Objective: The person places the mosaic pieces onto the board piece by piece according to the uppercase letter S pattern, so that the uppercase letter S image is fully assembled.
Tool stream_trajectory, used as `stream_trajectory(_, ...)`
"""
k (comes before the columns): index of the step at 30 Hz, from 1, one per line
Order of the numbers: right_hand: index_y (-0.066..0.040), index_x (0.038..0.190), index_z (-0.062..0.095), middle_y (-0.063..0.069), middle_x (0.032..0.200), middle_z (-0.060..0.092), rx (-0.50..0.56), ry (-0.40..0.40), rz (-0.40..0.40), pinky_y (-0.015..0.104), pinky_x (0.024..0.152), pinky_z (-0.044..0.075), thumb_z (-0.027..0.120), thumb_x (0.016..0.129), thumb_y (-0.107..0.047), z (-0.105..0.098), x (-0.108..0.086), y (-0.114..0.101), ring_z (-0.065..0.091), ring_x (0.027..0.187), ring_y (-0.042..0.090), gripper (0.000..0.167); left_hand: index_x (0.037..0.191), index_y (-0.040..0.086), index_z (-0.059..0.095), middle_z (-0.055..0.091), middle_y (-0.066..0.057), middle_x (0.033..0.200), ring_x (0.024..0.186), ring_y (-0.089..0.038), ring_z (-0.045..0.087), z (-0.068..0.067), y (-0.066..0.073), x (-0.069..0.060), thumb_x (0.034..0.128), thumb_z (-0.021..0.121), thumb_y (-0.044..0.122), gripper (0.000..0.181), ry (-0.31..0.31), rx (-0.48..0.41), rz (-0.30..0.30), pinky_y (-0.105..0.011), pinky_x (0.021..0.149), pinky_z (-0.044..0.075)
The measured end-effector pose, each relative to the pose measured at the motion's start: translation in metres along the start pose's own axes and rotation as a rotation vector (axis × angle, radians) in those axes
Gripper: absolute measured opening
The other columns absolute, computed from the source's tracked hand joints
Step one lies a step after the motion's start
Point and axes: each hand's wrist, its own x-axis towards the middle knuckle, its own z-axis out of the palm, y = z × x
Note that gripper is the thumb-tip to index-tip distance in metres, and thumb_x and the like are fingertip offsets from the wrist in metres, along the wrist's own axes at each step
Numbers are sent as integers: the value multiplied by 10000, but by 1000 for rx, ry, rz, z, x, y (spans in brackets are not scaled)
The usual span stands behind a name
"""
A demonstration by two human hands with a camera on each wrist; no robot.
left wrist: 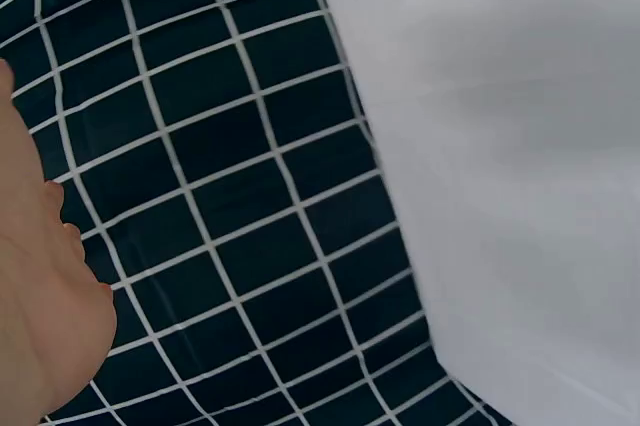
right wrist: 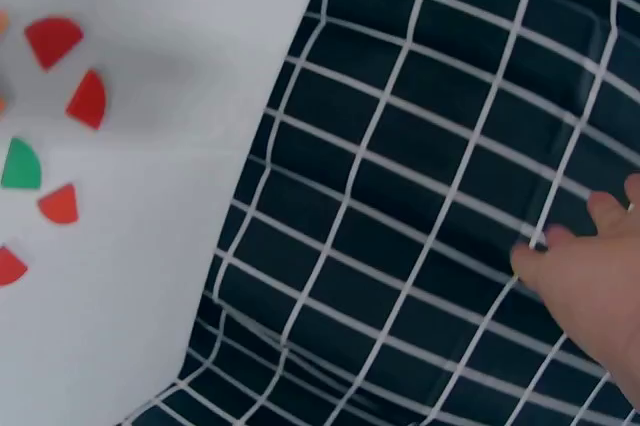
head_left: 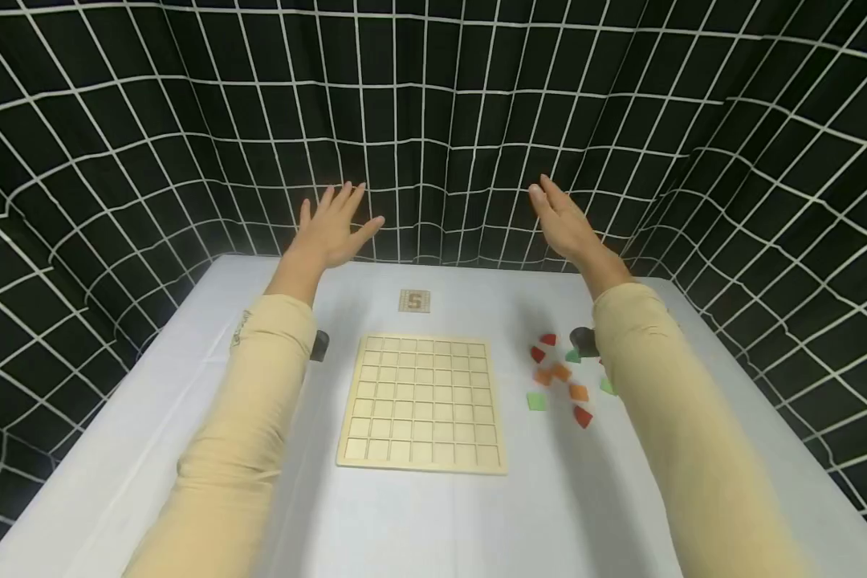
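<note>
My left hand (head_left: pixel 330 233) is held in the air above the table's far edge, its fingers straight and spread, holding nothing. Level with it on the other side, my right hand (head_left: pixel 565 227) also hangs empty with extended fingers. Between and below the forearms lies a pale wooden board (head_left: pixel 422 404) divided into a grid of square recesses. Right of the board are scattered small flat pieces: red wedges such as this red piece (head_left: pixel 582 417), orange squares like this orange piece (head_left: pixel 579 392), and green pieces, one a light green square (head_left: pixel 536 401). The right sleeve partly hides some.
A small square tile (head_left: pixel 414 301) with a brown mark like a 5 or S lies beyond the board. The white table (head_left: pixel 419 522) is enclosed by a black curtain (head_left: pixel 433 120) with white grid lines. Dark devices sit at both wrists, including the right device (head_left: pixel 583 342).
</note>
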Motion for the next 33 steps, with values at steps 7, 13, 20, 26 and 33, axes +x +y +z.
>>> stream_trajectory(7, -135, 1541, -17, 92, 1592, -20, 411, 1, 65, 484, 1135, 123, 122, 980, -572, -30, -13, 33, 1, 1433, 314, 725, 1539, 224, -40, -64, -33, 1591, 1428, -197, -128, -19, -5, -1, 920, 170, 708, 813, 31, -192, 55, -481, 1107, -140)
stream_trajectory(13, -216, 1549, 47, 19, 1596, 29, 834, -21, 157, 493, 1120, 170, 235, 941, -609, -45, -33, 68, 63, 1436, 302, 748, 1543, 228, -19, -53, -34, 1592, 1430, -187, -110, -23, -15, -8, 918, 210, 708, 821, 42, -316, 119, -490, 1119, -98)
stream_trajectory(20, -241, 1548, 46, 22, 1597, 25, 1068, -119, 230, 396, 1003, 404, 271, 922, -644, -50, -58, 110, 71, 1437, 295, 777, 1546, 238, -6, -60, -25, 1592, 1427, -215, -122, -9, -32, -19, 926, 255, 688, 809, 15, -431, 165, -584, 1099, -49)
stream_trajectory(26, -216, 1550, 50, 33, 1508, 309, 1174, -198, 331, 406, 935, 471, 392, 894, -645, -45, -77, 147, 554, 1161, 188, 855, 1550, 191, 44, -24, -52, 1594, 1435, -263, -71, 15, -43, -27, 964, 340, 596, 771, -40, -410, 197, -578, 1109, -11)
stream_trajectory(33, -178, 1537, 121, -24, 1083, 656, 1175, -270, 390, 434, 908, 481, 409, 924, -588, -34, -94, 187, 656, 982, 202, 791, 1548, 159, 55, -1, -92, 1591, 1436, -305, -13, 46, -49, -37, 962, 392, 579, 796, -175, -281, 232, -560, 1119, 12)
